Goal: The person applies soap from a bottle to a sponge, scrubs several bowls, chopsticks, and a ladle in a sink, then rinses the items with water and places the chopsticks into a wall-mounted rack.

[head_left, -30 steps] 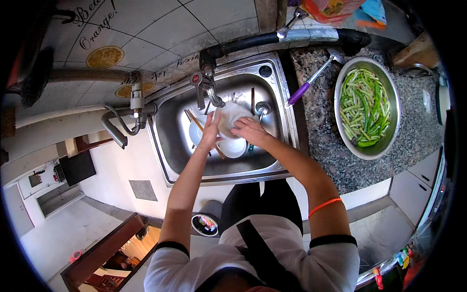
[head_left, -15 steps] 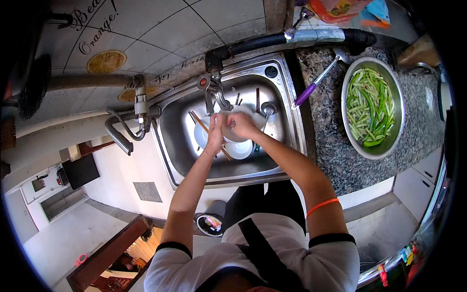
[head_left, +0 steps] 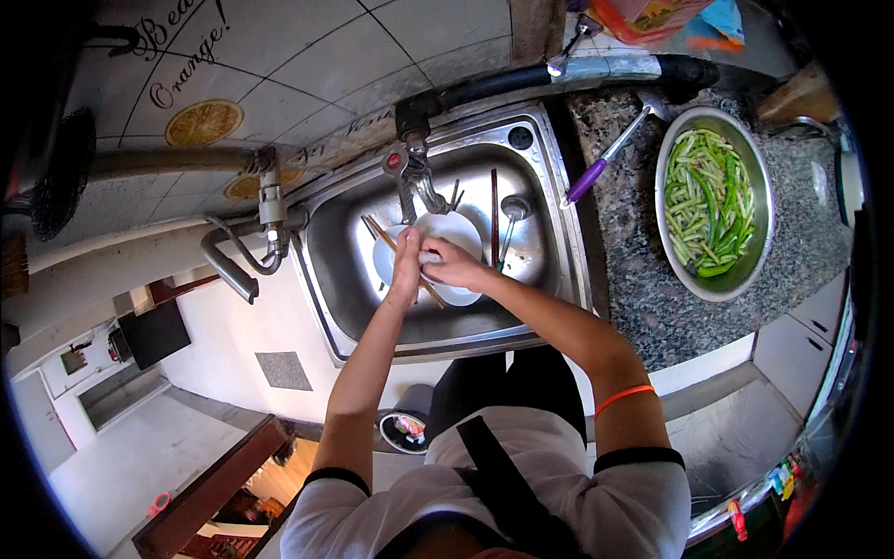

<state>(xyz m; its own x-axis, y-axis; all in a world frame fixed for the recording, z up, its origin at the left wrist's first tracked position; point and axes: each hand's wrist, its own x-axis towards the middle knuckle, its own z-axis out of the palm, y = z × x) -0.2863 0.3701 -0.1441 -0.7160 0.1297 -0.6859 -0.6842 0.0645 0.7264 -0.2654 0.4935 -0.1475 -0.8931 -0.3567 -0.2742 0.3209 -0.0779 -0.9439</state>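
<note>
Dishwashing is the step in hand: both hands meet over the white dishes in the middle of the steel sink (head_left: 549, 270), just below the tap (head_left: 416, 182) that stands at the sink's back edge. The left hand (head_left: 405, 270) is curled round the left rim of a small white bowl (head_left: 386, 265), fingers closed on it so that it seems to be steadying the bowl. The right hand (head_left: 453, 267) is half closed, fingers bent over something small and pale at the bowl's edge, which may be a cloth or sponge; what it is cannot be told. A white plate (head_left: 456, 233) lies touching the bowl on the side toward the tap, and wooden chopsticks (head_left: 380, 231) slant under the dishes toward the sink's back left corner. More utensils (head_left: 494, 210) lie near the sink's right wall. As a judgement, the next move calls for turning the bowl in the left hand's grip while the right rubs round the rim, keeping hold of a wet, slippery piece. On the granite counter (head_left: 643, 307) right of the sink stand a metal bowl of green beans (head_left: 712, 200) and a purple-handled tool (head_left: 603, 160).
</note>
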